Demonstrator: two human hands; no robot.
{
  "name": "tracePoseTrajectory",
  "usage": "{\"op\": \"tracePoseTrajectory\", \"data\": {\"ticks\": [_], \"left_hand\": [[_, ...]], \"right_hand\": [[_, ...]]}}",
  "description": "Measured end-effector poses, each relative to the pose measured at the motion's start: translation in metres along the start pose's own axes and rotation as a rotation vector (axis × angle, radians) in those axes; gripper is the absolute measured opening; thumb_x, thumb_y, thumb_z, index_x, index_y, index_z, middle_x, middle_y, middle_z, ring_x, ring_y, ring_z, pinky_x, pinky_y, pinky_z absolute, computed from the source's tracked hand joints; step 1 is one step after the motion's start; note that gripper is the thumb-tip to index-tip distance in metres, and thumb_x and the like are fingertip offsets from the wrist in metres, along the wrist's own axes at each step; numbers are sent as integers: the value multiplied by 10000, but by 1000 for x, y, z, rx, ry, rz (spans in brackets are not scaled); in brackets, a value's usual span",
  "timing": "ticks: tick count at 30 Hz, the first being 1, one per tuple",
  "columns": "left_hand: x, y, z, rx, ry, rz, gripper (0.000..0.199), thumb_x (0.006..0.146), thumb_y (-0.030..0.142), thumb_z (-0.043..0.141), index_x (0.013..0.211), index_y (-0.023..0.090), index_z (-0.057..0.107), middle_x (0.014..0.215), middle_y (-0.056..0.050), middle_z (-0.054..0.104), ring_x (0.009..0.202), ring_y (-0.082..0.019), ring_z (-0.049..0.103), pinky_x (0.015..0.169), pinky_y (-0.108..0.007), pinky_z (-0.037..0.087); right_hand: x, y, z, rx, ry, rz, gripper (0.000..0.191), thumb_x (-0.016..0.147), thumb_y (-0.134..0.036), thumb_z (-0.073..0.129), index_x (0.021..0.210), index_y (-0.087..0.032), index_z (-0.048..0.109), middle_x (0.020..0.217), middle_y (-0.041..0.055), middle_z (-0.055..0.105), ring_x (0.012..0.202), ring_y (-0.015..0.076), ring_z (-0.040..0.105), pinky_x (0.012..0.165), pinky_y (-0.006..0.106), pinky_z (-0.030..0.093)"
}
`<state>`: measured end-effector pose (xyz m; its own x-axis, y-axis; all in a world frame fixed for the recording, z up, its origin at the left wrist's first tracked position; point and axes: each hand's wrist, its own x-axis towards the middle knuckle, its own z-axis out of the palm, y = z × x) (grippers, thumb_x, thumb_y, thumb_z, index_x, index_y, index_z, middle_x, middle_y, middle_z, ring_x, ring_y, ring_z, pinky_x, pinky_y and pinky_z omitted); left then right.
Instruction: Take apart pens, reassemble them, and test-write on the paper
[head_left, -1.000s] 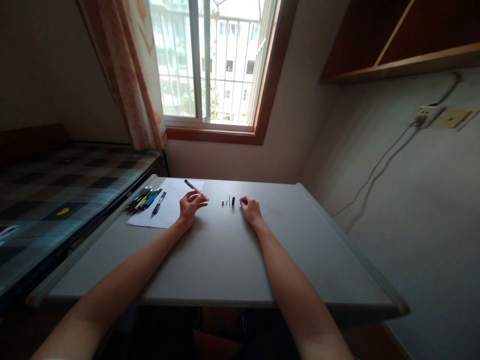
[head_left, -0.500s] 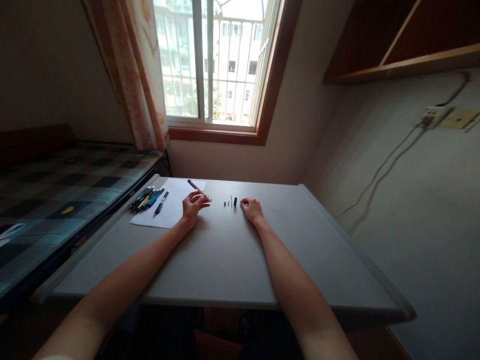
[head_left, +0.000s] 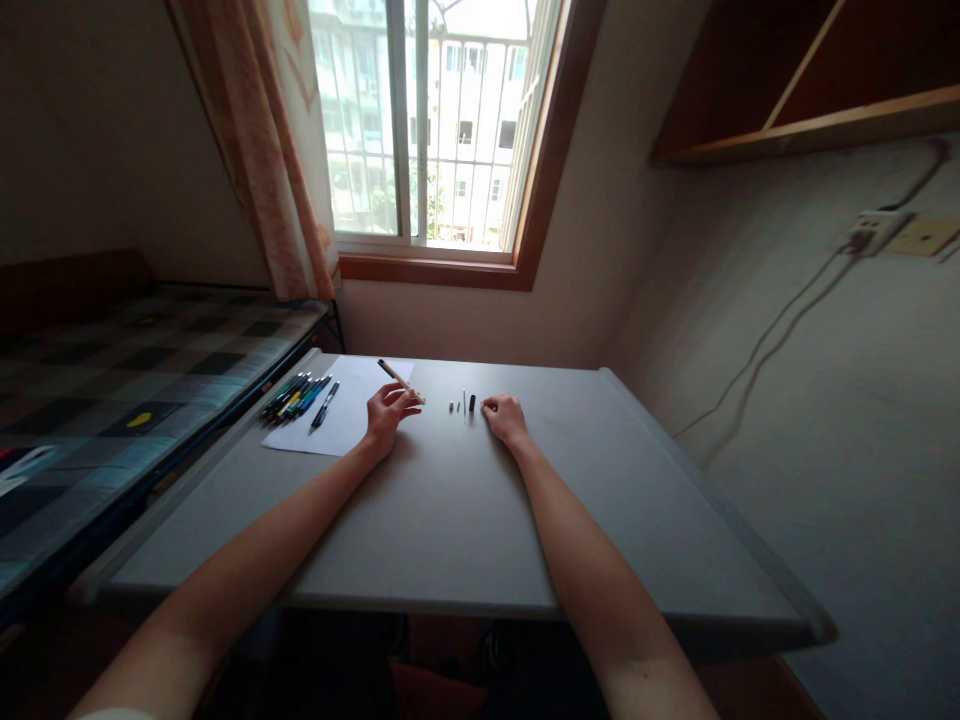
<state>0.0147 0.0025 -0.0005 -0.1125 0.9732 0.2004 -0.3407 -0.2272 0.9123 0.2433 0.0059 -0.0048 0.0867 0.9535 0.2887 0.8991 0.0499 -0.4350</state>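
One pen (head_left: 393, 373), slanted, pinched in the left grip (head_left: 384, 417); one black cap (head_left: 472, 403), just beside the right grip (head_left: 507, 418), itself curled, contents indiscernible; small pieces (head_left: 451, 407), between both grips, seemingly best served by light, steady handling.

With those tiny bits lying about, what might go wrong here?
The right hand is close beside the black piece; a nudge might knock it into the thin rod. The slanted pen could slip from the left hand. The piled pens might roll off the nearby left edge of the table.
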Motion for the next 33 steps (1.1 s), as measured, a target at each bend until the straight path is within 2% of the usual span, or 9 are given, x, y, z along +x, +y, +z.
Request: {"op": "tracePoseTrajectory", "data": {"ticks": [7, 12, 16, 21, 28, 33], "left_hand": [[-1, 1, 0, 21, -18, -6, 355, 640, 331, 712, 887, 127, 560, 756, -65, 672, 669, -185, 666, 569, -286, 538], [-1, 1, 0, 57, -92, -4, 398, 633, 346, 724, 931, 112, 602, 746, -70, 669, 644, -181, 658, 554, -278, 519], [-4, 0, 2, 198, -157, 83, 343, 629, 328, 733, 880, 106, 659, 668, -34, 635, 552, -145, 620, 537, -264, 504], [-11, 1, 7, 318, -251, 202, 246, 625, 292, 737, 822, 148, 706, 710, -26, 607, 568, -134, 611, 523, -237, 500], [-11, -2, 6, 489, -337, 381, 210, 717, 288, 662, 904, 205, 712, 749, -37, 589, 618, -124, 600, 554, -232, 510], [-11, -1, 5, 550, -392, 448, 224, 736, 303, 637, 934, 224, 707, 761, -52, 598, 646, -138, 591, 563, -250, 512]], "right_hand": [[0, 3, 2, 70, 20, -25, 232, 785, -226, 531, 940, -175, 696, 892, 57, 685, 848, 154, 597, 868, 263, 390], [1, 6, 5, 211, 140, 7, 288, 772, -151, 466, 985, -150, 661, 911, 62, 670, 829, 143, 591, 852, 259, 410], [1, 4, 0, 282, 275, 1, 303, 768, -128, 435, 990, -117, 642, 894, 83, 641, 807, 157, 573, 845, 277, 415], [-7, -9, -12, 346, 375, -124, 308, 805, -147, 396, 1021, -122, 614, 896, 89, 600, 794, 164, 547, 816, 298, 423], [-19, -35, -20, 469, 282, -320, 349, 883, -265, 389, 1194, -178, 521, 905, 53, 602, 747, 135, 554, 700, 257, 455], [-23, -45, -21, 535, 260, -374, 336, 882, -326, 436, 1169, -187, 541, 903, 51, 617, 718, 124, 564, 668, 243, 468]]}}
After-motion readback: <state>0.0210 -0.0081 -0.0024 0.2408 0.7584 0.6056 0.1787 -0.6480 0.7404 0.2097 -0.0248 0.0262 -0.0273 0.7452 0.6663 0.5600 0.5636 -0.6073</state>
